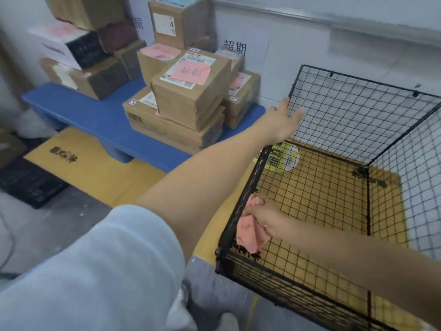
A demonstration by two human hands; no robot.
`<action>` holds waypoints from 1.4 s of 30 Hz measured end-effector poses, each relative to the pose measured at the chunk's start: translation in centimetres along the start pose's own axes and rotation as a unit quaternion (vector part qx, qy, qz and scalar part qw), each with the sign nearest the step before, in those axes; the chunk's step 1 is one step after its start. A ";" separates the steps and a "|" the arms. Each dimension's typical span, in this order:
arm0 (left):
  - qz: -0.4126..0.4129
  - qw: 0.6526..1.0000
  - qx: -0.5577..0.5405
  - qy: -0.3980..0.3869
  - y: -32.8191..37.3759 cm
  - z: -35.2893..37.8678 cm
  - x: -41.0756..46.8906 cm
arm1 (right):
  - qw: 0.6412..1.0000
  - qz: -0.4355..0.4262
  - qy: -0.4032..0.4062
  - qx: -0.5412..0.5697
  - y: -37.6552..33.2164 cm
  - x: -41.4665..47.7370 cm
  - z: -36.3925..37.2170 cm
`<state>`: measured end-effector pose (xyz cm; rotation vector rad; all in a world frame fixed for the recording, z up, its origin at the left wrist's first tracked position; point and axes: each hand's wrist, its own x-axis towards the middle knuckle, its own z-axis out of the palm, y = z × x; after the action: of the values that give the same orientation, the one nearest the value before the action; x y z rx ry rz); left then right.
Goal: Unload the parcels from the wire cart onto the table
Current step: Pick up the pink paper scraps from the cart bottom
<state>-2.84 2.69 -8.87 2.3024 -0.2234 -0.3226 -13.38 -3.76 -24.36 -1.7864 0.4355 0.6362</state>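
A black wire cart (358, 111) stands at the right, its mesh floor lying over yellow cardboard. My left hand (284, 120) stretches forward, fingers straight, touching the left edge of the cart's back panel. Low inside the cart's near left corner, my right hand (262, 211) grips crumpled pink paper (250, 231). A white and yellow packet (285, 157) lies in the cart's far left corner. Brown cardboard parcels (191, 91) with pink labels are stacked on a low blue platform (95, 115) to the left.
More boxes (90, 44) are piled against the white wall behind the platform. A flat yellow cardboard sheet (90, 168) covers the floor beside the cart. A black crate (28, 185) sits at the far left. Grey floor lies in front.
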 end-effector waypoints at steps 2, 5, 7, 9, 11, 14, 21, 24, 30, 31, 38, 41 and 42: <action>-0.011 1.000 0.003 -0.002 0.0 0.0 0.0 | 0.999 -0.038 -0.007 0.009 -1.1 -0.9 -0.8; -0.012 1.000 0.010 0.000 0.1 0.1 -0.2 | 0.995 -0.098 -0.020 0.021 -3.4 -3.0 -1.9; -0.012 1.000 0.017 -0.002 0.2 0.0 -0.5 | 0.988 -0.150 -0.018 0.009 -5.3 -4.9 -2.6; -0.020 0.999 0.022 -0.016 0.4 -0.3 -0.9 | 0.984 -0.175 -0.017 0.023 -7.0 -7.3 -3.4; -0.030 0.999 0.025 -0.035 0.7 -0.6 -1.2 | 0.981 -0.189 -0.016 0.042 -8.2 -9.1 -4.0; -0.023 0.998 0.022 -0.055 0.7 -1.0 -1.7 | 0.970 -0.242 -0.011 0.028 -8.9 -10.8 -4.3; -0.009 0.997 0.038 -0.064 -0.4 -0.9 -4.5 | 0.984 -0.168 -0.021 -0.051 -5.1 -9.0 -2.5; -0.006 0.998 0.049 -0.035 -0.4 -0.2 -5.2 | 0.993 -0.089 -0.031 -0.070 -2.5 -7.1 -0.7; 0.016 0.996 0.071 0.047 -1.2 0.6 -4.8 | 0.991 -0.003 -0.041 -0.125 0.5 -3.6 0.3; 0.017 0.996 0.069 0.051 -1.2 0.7 -4.7 | 0.987 0.013 -0.055 -0.148 1.2 -3.3 0.4; 0.015 0.996 0.064 0.066 -1.6 0.9 -3.8 | 0.985 0.034 -0.059 -0.158 3.0 -2.1 1.9; 0.012 0.996 0.061 0.066 -1.5 0.9 -3.8 | 0.987 0.044 -0.046 -0.150 2.3 -2.5 1.7; 0.015 0.996 0.058 0.065 -1.5 0.9 -3.9 | 0.988 0.042 -0.048 -0.139 2.1 -2.9 1.6</action>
<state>-6.70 4.06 -9.91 2.4217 -0.2157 -0.1472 -17.18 -2.87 -24.51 -1.9975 0.3716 0.8719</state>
